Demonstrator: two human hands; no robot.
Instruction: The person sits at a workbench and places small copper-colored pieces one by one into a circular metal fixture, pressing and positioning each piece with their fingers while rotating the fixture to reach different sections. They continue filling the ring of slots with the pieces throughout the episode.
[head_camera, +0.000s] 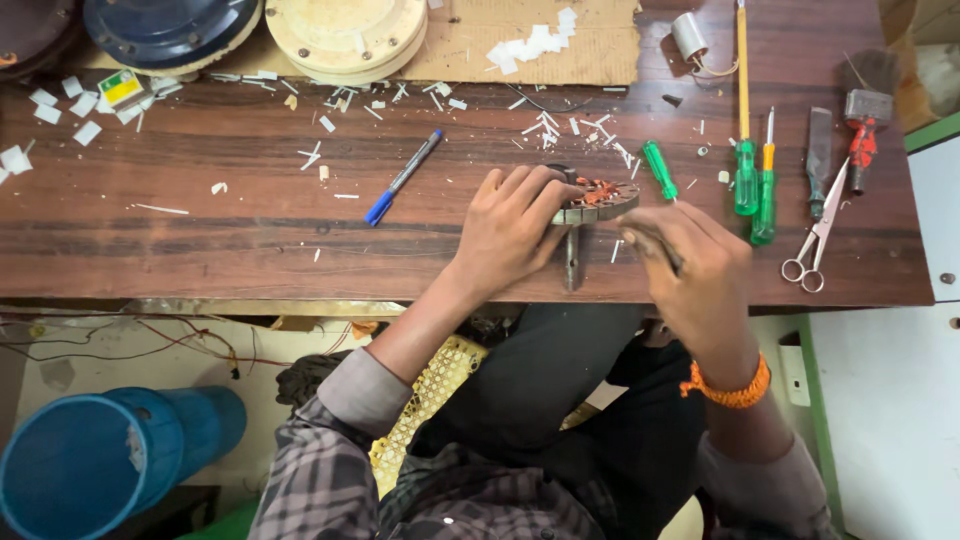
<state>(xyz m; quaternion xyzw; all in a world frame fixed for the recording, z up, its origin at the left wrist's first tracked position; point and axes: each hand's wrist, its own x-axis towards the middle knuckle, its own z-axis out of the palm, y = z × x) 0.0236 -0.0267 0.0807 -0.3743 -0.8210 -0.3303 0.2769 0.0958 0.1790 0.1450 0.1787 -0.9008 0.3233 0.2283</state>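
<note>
My left hand (510, 228) grips the rim of a round metal motor stator (597, 198) with copper windings, holding it tilted on the wooden table (250, 200); a metal shaft (571, 260) points down from it toward the table's front edge. My right hand (695, 265) is closed around a thin dark tool (650, 238) whose tip rests at the stator's right side. An orange thread band (728, 390) circles my right wrist.
A blue pen (403, 178) lies left of the hands. Green-handled screwdrivers (748, 150), a file (818, 160), scissors (815, 240) and a brush lie to the right. Fan covers (345, 35), cardboard and white paper scraps sit at the back. A blue bucket (90, 460) stands below left.
</note>
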